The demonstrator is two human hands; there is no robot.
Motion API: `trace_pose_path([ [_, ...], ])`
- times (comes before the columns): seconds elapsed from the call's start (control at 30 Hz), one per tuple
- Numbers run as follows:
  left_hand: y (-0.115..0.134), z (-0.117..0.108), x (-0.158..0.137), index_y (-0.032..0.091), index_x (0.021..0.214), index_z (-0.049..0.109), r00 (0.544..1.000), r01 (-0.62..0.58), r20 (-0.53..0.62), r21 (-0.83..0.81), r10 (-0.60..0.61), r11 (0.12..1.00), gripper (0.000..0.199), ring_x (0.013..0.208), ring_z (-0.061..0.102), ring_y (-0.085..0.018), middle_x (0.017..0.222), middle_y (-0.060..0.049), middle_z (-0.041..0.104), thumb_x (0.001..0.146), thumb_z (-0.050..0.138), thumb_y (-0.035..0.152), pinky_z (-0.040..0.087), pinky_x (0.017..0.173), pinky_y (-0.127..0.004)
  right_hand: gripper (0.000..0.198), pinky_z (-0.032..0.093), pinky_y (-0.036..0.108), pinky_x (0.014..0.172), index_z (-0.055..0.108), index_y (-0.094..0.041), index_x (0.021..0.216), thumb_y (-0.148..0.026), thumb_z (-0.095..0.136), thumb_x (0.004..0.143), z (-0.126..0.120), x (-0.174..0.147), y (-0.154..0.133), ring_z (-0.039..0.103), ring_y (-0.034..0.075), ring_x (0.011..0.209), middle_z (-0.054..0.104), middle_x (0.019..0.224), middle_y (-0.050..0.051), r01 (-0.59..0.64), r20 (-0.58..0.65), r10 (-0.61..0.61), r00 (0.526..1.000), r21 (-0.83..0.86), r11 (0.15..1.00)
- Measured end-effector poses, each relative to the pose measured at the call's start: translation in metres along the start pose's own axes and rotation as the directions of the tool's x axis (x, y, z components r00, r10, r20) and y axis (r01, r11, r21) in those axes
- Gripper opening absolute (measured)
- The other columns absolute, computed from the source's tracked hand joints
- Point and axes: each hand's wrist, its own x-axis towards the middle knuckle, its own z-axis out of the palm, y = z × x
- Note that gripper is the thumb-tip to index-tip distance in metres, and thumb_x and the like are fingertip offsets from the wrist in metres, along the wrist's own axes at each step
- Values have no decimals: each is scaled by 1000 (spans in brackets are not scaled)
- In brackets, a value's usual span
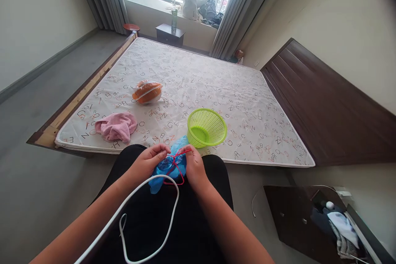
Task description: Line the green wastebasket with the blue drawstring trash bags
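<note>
A blue plastic bag (177, 147) lies across my lap, with a thin red string (177, 168) looped and crossed around it. My right hand (194, 166) pinches one end of the red string at the bag's right side. On the left side, my left hand (154, 159) has its thumb and fingertips closed at the string's other side, close against the bag. What the bag holds is hidden. Just beyond my right hand, a green plastic basket (199, 134) stands tilted on the mattress edge.
The mattress (241, 103) carries a pink towel (116, 127) at the left and an orange item in clear wrapping (147, 92) behind it. A white cable (177, 202) loops over my lap. At the right stands a dark nightstand (287, 202) with things on top.
</note>
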Motion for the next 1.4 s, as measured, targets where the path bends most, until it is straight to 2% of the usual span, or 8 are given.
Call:
trace_pose_path([
  [0.17, 2, -9, -1, 20, 109, 74, 987, -127, 138, 358, 81, 925, 39, 55, 39, -12, 59, 6, 40, 89, 70, 54, 33, 54, -23, 46, 51, 33, 79, 63, -22, 83, -58, 44, 104, -14, 11, 3, 61, 20, 82, 68, 86, 5, 3, -63, 2, 998, 72, 997],
  [0.4, -2, -16, 2, 25, 101, 77, 969, -190, 38, 744, 243, 641, 31, 77, 65, -19, 88, -3, 74, 100, 55, 46, 45, 71, -28, 38, 45, 28, 68, 68, -22, 82, -55, 58, 97, -36, 16, -15, 54, 16, 70, 61, 75, 0, -30, 210, 30, 977, -3, 1000],
  [0.6, -5, -19, 8, 26, 108, 79, 925, -364, 332, 630, 186, 685, 31, 89, 71, -23, 101, -6, 78, 98, 58, 47, 52, 80, -30, 39, 51, 32, 78, 63, -22, 82, -56, 54, 98, -36, 22, -1, 62, 19, 80, 67, 83, 4, -29, -93, 43, 995, 142, 989],
  [0.73, -5, -17, 7, 24, 113, 76, 972, -169, -4, 689, 237, 705, 39, 94, 71, -25, 104, -7, 78, 102, 48, 49, 52, 86, -33, 39, 54, 40, 93, 54, -23, 76, -53, 54, 100, -36, 22, -2, 70, 23, 95, 74, 105, 10, -6, -66, 27, 997, 297, 955],
  [0.9, -10, -27, 20, 18, 107, 67, 796, 22, -420, 740, 436, 673, 31, 104, 67, -29, 108, -13, 72, 100, 42, 34, 50, 94, -39, 39, 50, 33, 84, 52, -23, 70, -48, 57, 99, -42, 14, -11, 64, 19, 81, 76, 82, 5, -83, 318, 11, 948, 214, 973],
  [1.07, -16, -48, 39, 19, 105, 65, 777, 32, -540, 547, 324, 837, 26, 85, 67, -21, 92, -5, 70, 86, 48, 13, 53, 83, -33, 43, 41, 29, 61, 57, -23, 68, -53, 58, 99, -44, 13, -11, 49, 15, 55, 61, 56, -2, -112, 418, 29, 908, 175, 978],
  [1.2, -13, -70, 46, 17, 105, 67, 740, 34, -630, 385, 236, 922, 28, 73, 65, -15, 86, -1, 66, 82, 56, 5, 53, 74, -29, 45, 49, 36, 90, 57, -23, 64, -50, 58, 100, -49, 18, -8, 64, 21, 84, 72, 79, 5, 101, 122, -133, 984, 241, 965],
  [1.4, -2, -116, 50, 14, 100, 53, 692, -90, -699, -332, -181, 939, 28, 61, 58, -8, 87, 0, 62, 81, 49, -7, 55, 62, -25, 40, 42, 44, 111, 63, -23, 64, -42, 59, 99, -71, 21, -10, 62, 25, 117, 74, 111, 6, 300, -269, -226, 936, 274, 914],
])
